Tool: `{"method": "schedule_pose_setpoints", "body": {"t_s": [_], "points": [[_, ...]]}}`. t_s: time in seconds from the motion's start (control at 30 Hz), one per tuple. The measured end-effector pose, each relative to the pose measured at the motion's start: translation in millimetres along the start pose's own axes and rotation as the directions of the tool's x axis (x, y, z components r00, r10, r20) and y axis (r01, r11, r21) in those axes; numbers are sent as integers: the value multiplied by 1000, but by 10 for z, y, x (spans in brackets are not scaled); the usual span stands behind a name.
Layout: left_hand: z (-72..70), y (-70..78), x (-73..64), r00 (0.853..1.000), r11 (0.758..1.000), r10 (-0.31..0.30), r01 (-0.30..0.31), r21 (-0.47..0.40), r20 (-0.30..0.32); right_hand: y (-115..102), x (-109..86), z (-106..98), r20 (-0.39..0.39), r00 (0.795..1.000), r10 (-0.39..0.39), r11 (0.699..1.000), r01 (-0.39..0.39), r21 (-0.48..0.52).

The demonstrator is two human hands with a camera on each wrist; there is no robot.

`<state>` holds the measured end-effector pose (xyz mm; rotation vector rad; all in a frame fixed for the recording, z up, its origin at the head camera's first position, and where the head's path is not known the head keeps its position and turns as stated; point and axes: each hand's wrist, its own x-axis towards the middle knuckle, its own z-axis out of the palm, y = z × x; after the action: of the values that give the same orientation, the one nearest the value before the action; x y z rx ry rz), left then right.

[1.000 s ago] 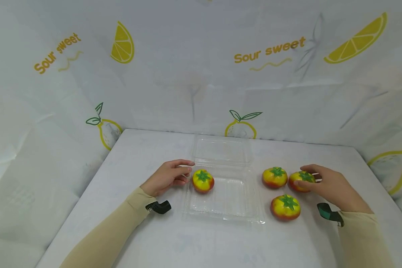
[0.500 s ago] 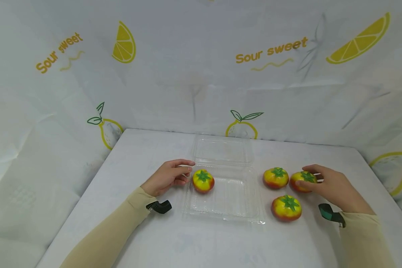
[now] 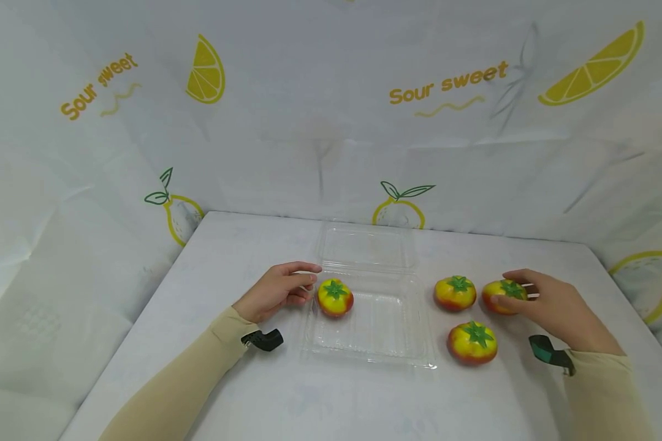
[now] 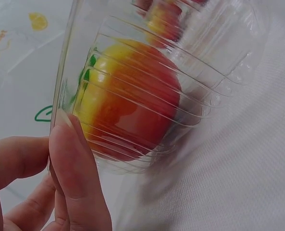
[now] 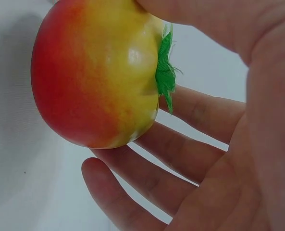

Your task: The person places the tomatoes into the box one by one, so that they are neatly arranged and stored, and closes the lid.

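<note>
My left hand (image 3: 279, 289) pinches the left rim of a clear plastic clamshell box (image 3: 377, 360), thumb on one side of the edge and fingers on the other. Inside the box, at its left end, sits a yellow-red artificial tomato (image 3: 335, 298) with a green leafy top; the left wrist view shows this tomato (image 4: 132, 101) through the ribbed wall. Over on the right, my right hand (image 3: 548, 303) holds another such tomato (image 3: 496, 300) between thumb and fingers. Seen from the right wrist, the thumb lies over one side of this tomato (image 5: 99, 77) and the fingertips against the opposite side.
Two more tomatoes lie between the box and my right hand: one at the back (image 3: 455, 293) and another nearer the front (image 3: 472, 343). The box's lid (image 3: 366, 247) lies folded back behind it. A lemon-printed white cloth (image 3: 309, 122) rises behind the table.
My right hand has shifted slightly right with its tomato, widening the gap to the neighbouring one. My left hand and the box have stayed in place.
</note>
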<state>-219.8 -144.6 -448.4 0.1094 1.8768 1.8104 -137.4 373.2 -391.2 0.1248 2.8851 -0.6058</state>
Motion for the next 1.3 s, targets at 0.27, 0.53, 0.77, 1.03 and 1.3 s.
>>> {"method": "schedule_pose_setpoints", "body": {"t_s": [0.27, 0.53, 0.77, 1.03, 1.3], "points": [[3, 11, -8, 1000, 1000, -8, 8, -3, 2, -36, -53, -71, -27, 999, -27, 999, 27, 16], [3, 11, -6, 1000, 1000, -8, 8, 3, -6, -185, -121, -141, -54, 998, -45, 999, 45, 10], [2, -1, -1, 1000, 1000, -6, 6, 0, 3, -376, -206, -186, -72, 995, -64, 998, 64, -4], [5, 3, -18, 1000, 1000, -4, 4, -3, 4, -745, -337, -163, -138, 975, -175, 983, 179, 24], [5, 3, -14, 1000, 1000, -1, 1, -4, 8, -1211, -331, -41, -119, 953, -279, 958, 285, 41]]}}
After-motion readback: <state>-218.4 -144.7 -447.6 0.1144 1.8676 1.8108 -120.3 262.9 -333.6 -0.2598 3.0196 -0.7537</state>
